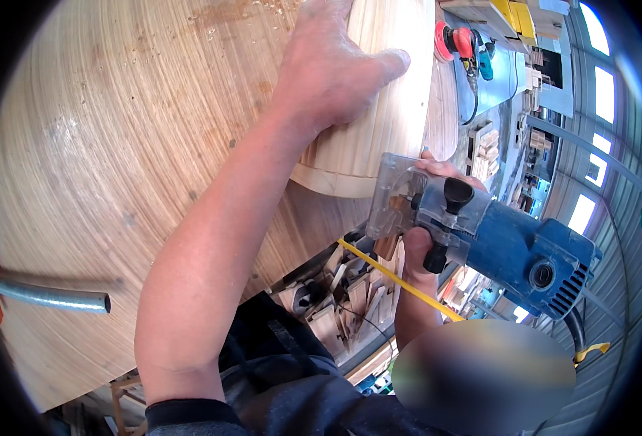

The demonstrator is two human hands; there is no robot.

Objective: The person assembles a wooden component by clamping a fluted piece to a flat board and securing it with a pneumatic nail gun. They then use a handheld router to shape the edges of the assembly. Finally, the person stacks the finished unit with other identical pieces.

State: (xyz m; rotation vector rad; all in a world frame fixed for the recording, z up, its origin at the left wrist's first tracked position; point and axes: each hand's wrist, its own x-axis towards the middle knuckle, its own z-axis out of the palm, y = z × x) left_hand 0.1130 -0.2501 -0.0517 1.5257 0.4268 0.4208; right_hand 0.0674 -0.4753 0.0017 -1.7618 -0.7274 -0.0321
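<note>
A pale wooden board (368, 149) with a rounded near end lies on a large wood-grained tabletop (117, 182). My left hand (332, 76) holds it from above, thumb stretched across its face; the other fingertips are cut off by the upper edge of the view. In my right hand (422, 243) is a blue trim router (510, 243), tilted on its side, fingers and thumb wrapped around its lower housing. The router's clear base plate (393, 192) is at the board's rounded end; I cannot tell whether the bit touches the wood.
A metal tube with an orange end (52, 296) lies on the tabletop at left. A yellow strip (401, 282) runs beneath the router. Stacked wood offcuts (350, 298) are below the table edge. A red sander (455, 40) sits at far right. A blurred patch covers the lower right.
</note>
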